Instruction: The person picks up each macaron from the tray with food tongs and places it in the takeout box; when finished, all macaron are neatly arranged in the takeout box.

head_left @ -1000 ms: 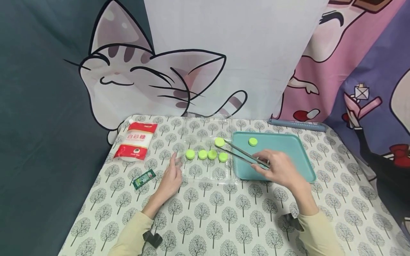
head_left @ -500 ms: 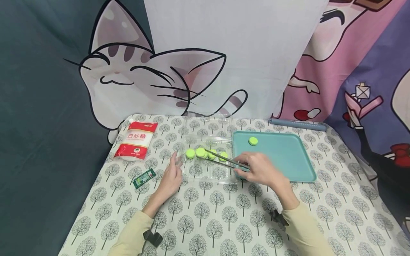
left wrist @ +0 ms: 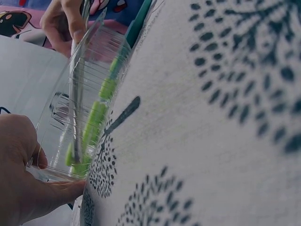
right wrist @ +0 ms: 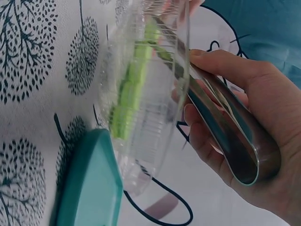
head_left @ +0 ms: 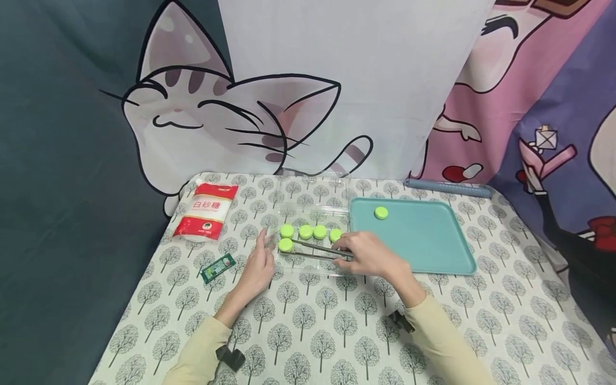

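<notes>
My right hand (head_left: 368,255) holds metal tongs (right wrist: 247,162), their arms reaching left into a clear hinged plastic box (head_left: 315,271). At the tongs' tips is a light green macaron (head_left: 285,245), in the box's front left part. Behind it a row of several green macarons (head_left: 305,231) lies across the box; my right hand partly covers the rightmost one in the head view. My left hand (head_left: 259,267) grips the box's left side, thumb low and fingers at the wall in the left wrist view. The box's lid (head_left: 313,190) lies open toward the back.
A teal tray (head_left: 418,246) with one green macaron (head_left: 380,213) sits right of the box. At the left lie a red and white sugar bag (head_left: 206,211) and a small green packet (head_left: 216,268). A grey-blue rod (head_left: 447,188) lies along the back edge.
My right hand has moved left over the box, carrying a macaron in the tongs from the box's right side to its front left. My left hand has stayed at the box.
</notes>
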A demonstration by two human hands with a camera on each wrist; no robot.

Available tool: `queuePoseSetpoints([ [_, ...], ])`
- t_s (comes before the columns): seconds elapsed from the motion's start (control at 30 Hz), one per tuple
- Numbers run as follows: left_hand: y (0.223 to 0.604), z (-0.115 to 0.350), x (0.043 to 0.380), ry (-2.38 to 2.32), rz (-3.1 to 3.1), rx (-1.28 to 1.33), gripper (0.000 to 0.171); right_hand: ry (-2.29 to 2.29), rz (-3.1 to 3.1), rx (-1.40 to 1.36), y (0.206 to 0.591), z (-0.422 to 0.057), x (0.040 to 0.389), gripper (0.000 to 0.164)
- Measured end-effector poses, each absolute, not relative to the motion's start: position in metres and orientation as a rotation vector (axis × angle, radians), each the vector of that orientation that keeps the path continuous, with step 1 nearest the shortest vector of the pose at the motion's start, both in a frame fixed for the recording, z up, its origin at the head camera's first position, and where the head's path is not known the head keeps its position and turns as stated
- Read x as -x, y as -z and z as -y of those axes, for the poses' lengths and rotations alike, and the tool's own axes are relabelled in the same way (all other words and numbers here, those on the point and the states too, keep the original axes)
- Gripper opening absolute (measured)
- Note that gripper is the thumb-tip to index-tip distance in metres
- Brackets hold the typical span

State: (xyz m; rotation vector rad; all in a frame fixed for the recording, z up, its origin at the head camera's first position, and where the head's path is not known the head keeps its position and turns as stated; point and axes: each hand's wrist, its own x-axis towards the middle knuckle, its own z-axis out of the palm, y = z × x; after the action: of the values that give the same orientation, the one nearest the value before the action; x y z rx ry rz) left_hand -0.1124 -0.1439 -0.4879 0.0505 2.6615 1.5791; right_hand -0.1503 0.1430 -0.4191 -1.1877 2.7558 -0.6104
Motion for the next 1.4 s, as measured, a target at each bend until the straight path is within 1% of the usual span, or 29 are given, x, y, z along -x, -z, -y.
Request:
queuePoseSetpoints([
  [0.37,0.490,0.144,0.113,-1.560,-2.658,-0.035,0.065,0.679,-2.727,1.149,0.429,-0.139,0.154,0.031],
  [0.67,0.489,0.145,0.113,-1.560,-2.671,-0.053,0.065,0.752,-2.754,1.179,0.419,-0.152,0.151,0.032],
  [0.83,0.488,0.144,0.113,-1.564,-2.672,-0.054,0.065,0.811,-2.797,1.168,0.414,-0.165,0.151,0.029],
  [1.07,0.488,0.144,0.113,-1.556,-2.681,-0.046,0.066,0.883,-2.944,1.159,0.412,-0.191,0.152,0.031],
  [1.4,0.487,0.144,0.113,-1.564,-2.671,-0.043,0.065,0.976,-3.133,1.010,0.412,-0.227,0.148,0.034],
])
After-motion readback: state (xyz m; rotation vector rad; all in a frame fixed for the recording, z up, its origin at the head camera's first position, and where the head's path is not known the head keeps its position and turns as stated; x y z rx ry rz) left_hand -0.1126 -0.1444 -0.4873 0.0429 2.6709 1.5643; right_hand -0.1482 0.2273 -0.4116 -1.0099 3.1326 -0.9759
